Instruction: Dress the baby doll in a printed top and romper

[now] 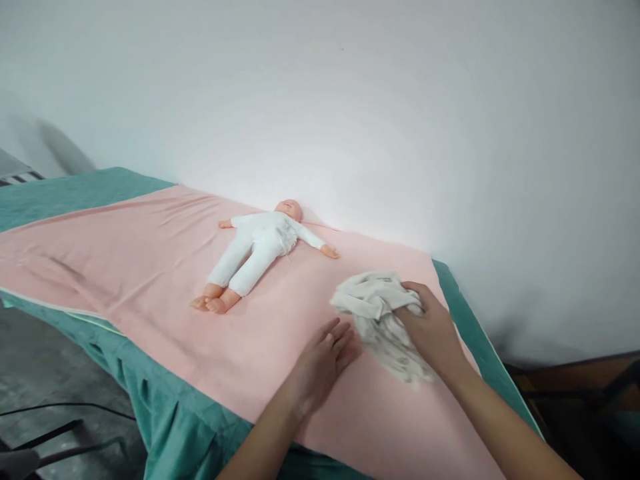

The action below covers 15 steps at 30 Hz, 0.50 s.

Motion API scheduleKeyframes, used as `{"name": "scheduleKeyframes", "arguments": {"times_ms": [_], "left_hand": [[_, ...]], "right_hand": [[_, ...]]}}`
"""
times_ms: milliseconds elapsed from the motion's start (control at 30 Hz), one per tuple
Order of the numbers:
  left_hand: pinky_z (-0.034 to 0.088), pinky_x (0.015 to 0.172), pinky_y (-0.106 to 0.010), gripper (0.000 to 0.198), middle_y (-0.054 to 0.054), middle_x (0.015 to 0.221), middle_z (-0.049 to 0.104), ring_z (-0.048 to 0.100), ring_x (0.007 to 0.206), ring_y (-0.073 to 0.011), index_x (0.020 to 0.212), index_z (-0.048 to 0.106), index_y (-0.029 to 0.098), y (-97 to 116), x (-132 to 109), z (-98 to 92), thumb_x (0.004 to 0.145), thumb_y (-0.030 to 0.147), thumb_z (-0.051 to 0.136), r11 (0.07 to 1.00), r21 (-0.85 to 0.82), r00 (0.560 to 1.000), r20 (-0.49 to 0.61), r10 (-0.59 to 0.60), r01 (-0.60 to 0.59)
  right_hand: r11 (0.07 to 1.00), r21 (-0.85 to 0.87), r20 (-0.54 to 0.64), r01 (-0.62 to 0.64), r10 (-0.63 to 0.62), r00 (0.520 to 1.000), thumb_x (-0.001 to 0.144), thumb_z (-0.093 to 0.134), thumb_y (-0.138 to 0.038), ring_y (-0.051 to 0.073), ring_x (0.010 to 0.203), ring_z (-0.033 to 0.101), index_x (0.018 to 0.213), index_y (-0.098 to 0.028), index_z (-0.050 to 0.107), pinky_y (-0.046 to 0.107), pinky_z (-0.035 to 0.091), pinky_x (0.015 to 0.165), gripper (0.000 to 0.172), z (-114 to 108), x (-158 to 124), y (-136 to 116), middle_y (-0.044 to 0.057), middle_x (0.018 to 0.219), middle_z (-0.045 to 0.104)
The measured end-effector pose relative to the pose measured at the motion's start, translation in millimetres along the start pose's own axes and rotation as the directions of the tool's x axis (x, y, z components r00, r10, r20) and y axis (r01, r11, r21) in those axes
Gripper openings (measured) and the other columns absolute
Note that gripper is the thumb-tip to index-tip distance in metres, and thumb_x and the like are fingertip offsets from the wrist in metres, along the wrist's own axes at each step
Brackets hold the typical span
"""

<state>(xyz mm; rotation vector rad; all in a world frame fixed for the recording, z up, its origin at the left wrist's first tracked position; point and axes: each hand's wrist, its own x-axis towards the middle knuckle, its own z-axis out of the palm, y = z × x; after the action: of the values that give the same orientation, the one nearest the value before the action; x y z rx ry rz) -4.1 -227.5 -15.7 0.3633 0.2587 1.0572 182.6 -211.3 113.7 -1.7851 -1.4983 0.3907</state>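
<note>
My right hand (429,327) grips a crumpled piece of white, lightly patterned cloth (373,303), which hangs down in loose folds at the right part of the pink sheet (165,267). Whether the cloth is a garment I cannot tell. Left of it, my left hand (325,360) is open, palm turned toward the cloth, with nothing in it. Beyond both hands a baby doll (263,237) in a white body suit lies on its back, arms spread, feet toward the left front.
Under the pink sheet a green cover (165,407) drapes over the table's front edge. A white wall (320,100) stands right behind the table. At the lower left are dark metal legs (75,450) and a black cable (65,405) on the grey floor.
</note>
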Motion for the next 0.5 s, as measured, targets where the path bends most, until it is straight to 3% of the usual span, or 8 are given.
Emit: {"name": "scheduleKeyframes", "arguments": {"times_ms": [100,167,233,333,400,500], "left_hand": [[0.037,0.105,-0.044,0.053,-0.013,0.136,0.054,0.048,0.127,-0.031,0.126,0.056,0.02,0,-3,3.2,0.078,0.035,0.071,1.0,0.029,0.997,0.076,0.0,-0.002],[0.039,0.103,-0.044,0.053,-0.014,0.127,0.061,0.053,0.122,-0.0323,0.123,0.059,0.017,-1,-5,1.7,0.075,0.033,0.074,0.999,0.028,0.998,0.051,-0.028,0.027],[0.041,0.1,-0.042,0.05,-0.014,0.121,0.065,0.058,0.116,-0.0315,0.121,0.06,0.015,-1,-5,-1.5,0.075,0.03,0.074,0.999,0.007,0.999,-0.014,-0.044,0.044],[0.045,0.094,-0.039,0.043,-0.014,0.108,0.07,0.065,0.103,-0.0292,0.115,0.063,0.011,2,-7,-4.4,0.078,0.032,0.07,0.99,-0.037,0.985,-0.104,-0.14,0.137],[0.048,0.087,-0.039,0.042,-0.015,0.091,0.072,0.069,0.087,-0.0279,0.11,0.065,0.008,5,-8,-3.3,0.081,0.039,0.066,0.965,-0.067,0.956,-0.134,-0.26,0.253],[0.05,0.079,-0.035,0.045,-0.012,0.08,0.073,0.069,0.073,-0.0237,0.104,0.067,0.006,9,-9,0.2,0.085,0.046,0.059,0.931,-0.14,0.925,-0.131,-0.356,0.338]], "right_hand": [[0.978,0.203,0.221,0.038,-0.083,0.972,0.079,0.057,-0.039,0.017,0.082,0.06,0.102,-0.023,0.061,0.026,0.045,0.069,0.029,26,-4,-39,-0.001,0.091,0.067],[0.967,0.245,0.316,0.064,-0.142,0.938,0.081,0.054,-0.037,0.014,0.073,0.056,0.088,-0.022,0.062,0.024,0.042,0.064,0.019,37,-1,-50,-0.004,0.078,0.063],[0.966,0.254,0.348,0.047,-0.136,0.928,0.08,0.054,-0.035,0.012,0.065,0.05,0.075,-0.02,0.059,0.023,0.038,0.058,0.016,43,5,-51,-0.005,0.067,0.056],[0.937,0.339,0.293,-0.081,-0.023,0.956,0.076,0.056,-0.032,0.011,0.06,0.045,0.067,-0.02,0.054,0.022,0.036,0.053,0.015,38,19,-41,-0.005,0.061,0.049],[0.842,0.508,0.252,-0.179,0.053,0.966,0.075,0.058,-0.032,0.014,0.065,0.051,0.07,-0.022,0.056,0.024,0.042,0.055,0.011,25,27,-32,-0.003,0.067,0.055],[0.585,0.763,0.259,-0.274,0.11,0.959,0.074,0.058,-0.03,0.02,0.085,0.06,0.08,-0.024,0.06,0.031,0.052,0.068,0.008,-4,40,-17,0.002,0.089,0.065]]}}
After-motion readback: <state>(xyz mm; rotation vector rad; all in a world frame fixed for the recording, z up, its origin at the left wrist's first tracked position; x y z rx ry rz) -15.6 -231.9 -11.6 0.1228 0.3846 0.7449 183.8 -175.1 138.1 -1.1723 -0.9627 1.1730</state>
